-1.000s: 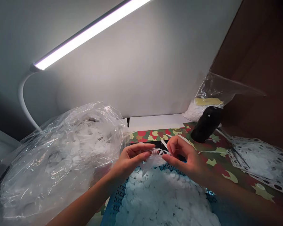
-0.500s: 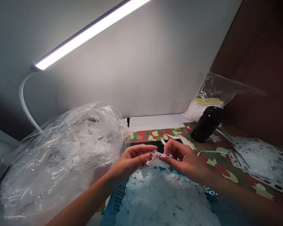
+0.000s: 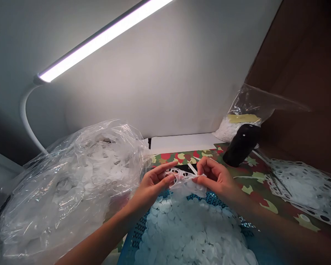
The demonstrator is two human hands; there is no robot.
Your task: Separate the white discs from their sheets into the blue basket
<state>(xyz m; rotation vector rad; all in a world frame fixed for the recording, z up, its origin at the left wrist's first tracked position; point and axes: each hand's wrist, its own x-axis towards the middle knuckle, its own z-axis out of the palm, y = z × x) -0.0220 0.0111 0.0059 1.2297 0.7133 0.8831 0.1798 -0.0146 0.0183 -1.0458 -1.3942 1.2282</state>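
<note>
Between my two hands stretches a thin white plastic sheet with round holes point(image 3: 183, 175), held over the near basket. My left hand point(image 3: 157, 181) pinches its left end between thumb and fingers. At the sheet's right end, the thumb and forefinger of my right hand point(image 3: 213, 177) are closed on it. Translucent discs point(image 3: 197, 187) hang or lie just below the sheet; whether they are attached I cannot tell. Beneath both hands, a blue perforated basket point(image 3: 139, 230) holds a heap of translucent white discs point(image 3: 193, 232).
A big clear plastic bag point(image 3: 71, 184) of white scraps fills the left. Holed sheets point(image 3: 306, 184) lie on the camouflage-patterned cover point(image 3: 256, 195) at right. Behind them stand a black object point(image 3: 242, 145) and a bag with a yellow label point(image 3: 242, 118). A lamp point(image 3: 107, 38) hangs overhead.
The holed sheet, bunched before, is spread wider, with more holes and discs showing. My right hand has shifted slightly right, and my left fingers have opened out a little.
</note>
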